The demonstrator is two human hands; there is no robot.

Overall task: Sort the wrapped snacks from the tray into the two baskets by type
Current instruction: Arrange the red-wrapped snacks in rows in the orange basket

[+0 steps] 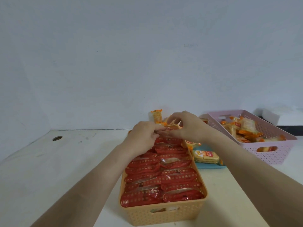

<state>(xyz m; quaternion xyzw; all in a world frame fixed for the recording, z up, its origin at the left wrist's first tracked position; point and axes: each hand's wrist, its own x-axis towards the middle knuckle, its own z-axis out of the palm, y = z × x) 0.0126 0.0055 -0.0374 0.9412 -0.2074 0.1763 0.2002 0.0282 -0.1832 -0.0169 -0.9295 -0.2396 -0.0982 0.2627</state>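
While your left hand [144,136] and right hand [188,126] meet over the far end of the orange basket [164,212], both pinch one wrapped snack [168,128] just above its packed red rows. The blue tray [211,167] touches the basket's right wall, and the pink basket [270,154] sits near the worktop's right edge.
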